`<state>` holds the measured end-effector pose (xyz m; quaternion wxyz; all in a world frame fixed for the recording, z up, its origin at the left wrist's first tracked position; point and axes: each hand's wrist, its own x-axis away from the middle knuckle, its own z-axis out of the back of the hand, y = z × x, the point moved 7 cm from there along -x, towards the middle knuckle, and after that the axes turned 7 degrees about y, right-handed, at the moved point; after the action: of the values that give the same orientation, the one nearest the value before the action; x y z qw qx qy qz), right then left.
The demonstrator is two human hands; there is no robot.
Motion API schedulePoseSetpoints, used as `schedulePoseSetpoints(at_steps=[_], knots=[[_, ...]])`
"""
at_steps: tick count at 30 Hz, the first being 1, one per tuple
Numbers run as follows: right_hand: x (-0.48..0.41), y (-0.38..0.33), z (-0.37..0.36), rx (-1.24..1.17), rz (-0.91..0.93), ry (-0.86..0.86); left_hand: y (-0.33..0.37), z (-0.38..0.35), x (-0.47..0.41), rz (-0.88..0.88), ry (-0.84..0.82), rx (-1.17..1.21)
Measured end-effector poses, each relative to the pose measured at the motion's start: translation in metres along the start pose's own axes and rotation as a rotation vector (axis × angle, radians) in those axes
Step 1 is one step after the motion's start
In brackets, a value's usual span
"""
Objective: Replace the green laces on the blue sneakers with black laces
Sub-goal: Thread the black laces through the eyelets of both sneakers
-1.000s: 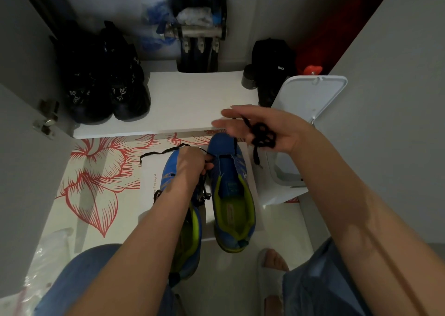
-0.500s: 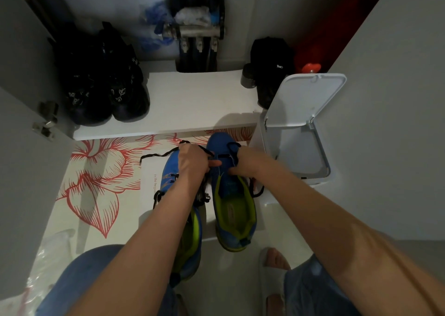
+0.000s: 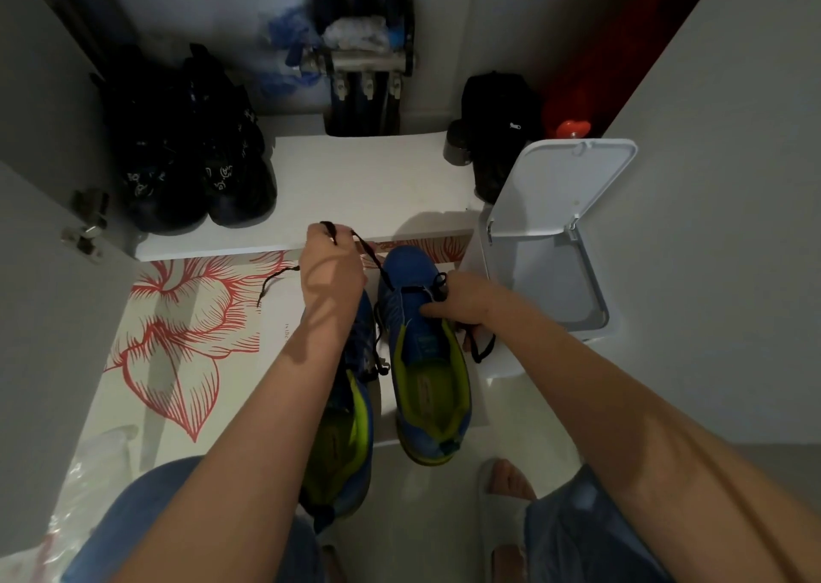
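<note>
Home entryway, shoe-cupboard nook. Low white shelf [image 3: 368,182] holds dark shoes [image 3: 191,165]. Door hinge [image 3: 86,227] at left, pipe manifold [image 3: 364,60] on the back wall. White flip-lid bin [image 3: 555,200], lid up. Red-flower floor mat [image 3: 177,329]. Slippered foot [image 3: 504,489].

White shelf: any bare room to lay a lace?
Yes: the white shelf is bare between the black shoes and the black bag. The flower mat left of the blue sneakers is free too. It is crowded between the sneakers and the open bin.
</note>
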<state>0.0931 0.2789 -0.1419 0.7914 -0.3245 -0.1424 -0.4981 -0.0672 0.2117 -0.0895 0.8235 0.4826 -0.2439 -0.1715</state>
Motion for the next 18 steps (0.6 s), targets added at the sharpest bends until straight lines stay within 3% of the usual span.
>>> schedulePoseSetpoints(at_steps=[3, 7, 10, 13, 15, 18], knots=[[0.004, -0.003, 0.025, -0.048, -0.006, 0.078, 0.019, 0.009, 0.003, -0.122, 0.015, 0.032], [0.007, -0.009, 0.067, -0.15, 0.053, 0.362, 0.051, 0.014, 0.005, -0.218, -0.116, 0.273], [0.007, -0.018, 0.079, -0.304, 0.122, 0.463, 0.074, 0.018, 0.011, -0.335, -0.195, 0.358], [0.007, -0.022, 0.089, -0.367, 0.155, 0.517, 0.073, 0.019, 0.008, -0.357, -0.215, 0.217], [0.006, -0.019, 0.088, -0.225, 0.148, 0.518, 0.061, 0.014, 0.004, -0.357, -0.233, -0.012], [0.01, -0.02, 0.081, -0.093, 0.159, 0.481, 0.046, -0.001, 0.006, -0.304, -0.356, -0.113]])
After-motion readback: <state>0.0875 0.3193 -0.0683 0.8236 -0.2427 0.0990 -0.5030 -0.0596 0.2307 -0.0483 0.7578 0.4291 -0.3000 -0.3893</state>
